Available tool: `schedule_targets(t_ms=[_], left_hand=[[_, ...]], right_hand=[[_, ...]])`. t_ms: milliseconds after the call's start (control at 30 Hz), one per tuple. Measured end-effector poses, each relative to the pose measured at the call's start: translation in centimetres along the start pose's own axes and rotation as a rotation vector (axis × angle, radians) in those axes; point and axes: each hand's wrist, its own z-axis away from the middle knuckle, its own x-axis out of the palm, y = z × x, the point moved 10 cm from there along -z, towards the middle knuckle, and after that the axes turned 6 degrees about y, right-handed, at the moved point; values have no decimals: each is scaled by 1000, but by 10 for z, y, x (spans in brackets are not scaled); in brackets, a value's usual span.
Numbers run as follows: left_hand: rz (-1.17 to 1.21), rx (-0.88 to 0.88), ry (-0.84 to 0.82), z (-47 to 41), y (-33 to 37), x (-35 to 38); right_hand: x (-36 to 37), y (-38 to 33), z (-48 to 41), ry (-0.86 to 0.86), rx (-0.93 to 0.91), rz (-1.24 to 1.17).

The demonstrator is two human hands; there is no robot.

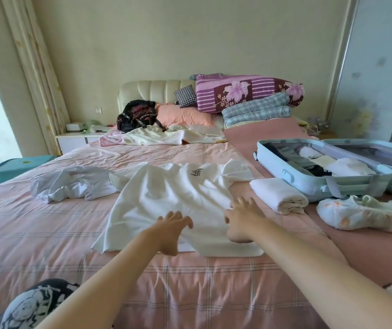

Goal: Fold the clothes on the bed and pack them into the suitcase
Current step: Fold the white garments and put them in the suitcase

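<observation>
A white T-shirt with a small dark logo lies spread face up on the pink checked bed. My left hand hovers over its lower hem with fingers spread. My right hand rests flat on the shirt's lower right side, fingers extended. A crumpled white garment lies to the shirt's left. A folded white cloth sits to the right, beside the open light-blue suitcase, which holds several folded clothes.
A white bag-like bundle lies in front of the suitcase. Pillows, a black backpack, folded quilts and a loose sheet crowd the headboard end. A teal box stands left of the bed.
</observation>
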Motion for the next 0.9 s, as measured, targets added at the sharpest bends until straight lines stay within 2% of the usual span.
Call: schedule_targets(t_ms=[67, 133, 233, 300, 367, 467, 533, 633, 700, 800, 867, 900], left_hand=[[-179, -115, -14, 15, -37, 4], [-240, -230, -24, 32, -75, 10], [-211, -358, 5, 57, -122, 14], [-102, -409, 50, 65, -143, 9], [-10, -420, 154, 64, -156, -5], [63, -423, 468, 57, -171, -52], [23, -436, 574, 50, -174, -77], [-11, -401, 488, 28, -170, -78], [109, -334, 431, 21, -160, -69], [359, -364, 274, 23, -160, -57], [381, -369, 116, 22, -166, -46], [315, -375, 8, 24, -168, -42]], right_hand=[[-16, -49, -10, 114, -157, -168], [-16, -96, -15, 85, -267, -314], [2, -141, -24, 7, -300, -252], [1, -150, -34, 81, -287, -180], [-13, -143, -45, 234, -230, -234], [-28, -106, -66, 364, -39, -300], [-32, -82, -84, 418, 42, -259], [-19, -70, -104, 264, 56, -415], [-11, -76, -108, 165, 42, -592], [-14, -87, -108, 189, 16, -643], [-24, -96, -105, 203, -7, -632], [-27, -103, -103, 164, -18, -638]])
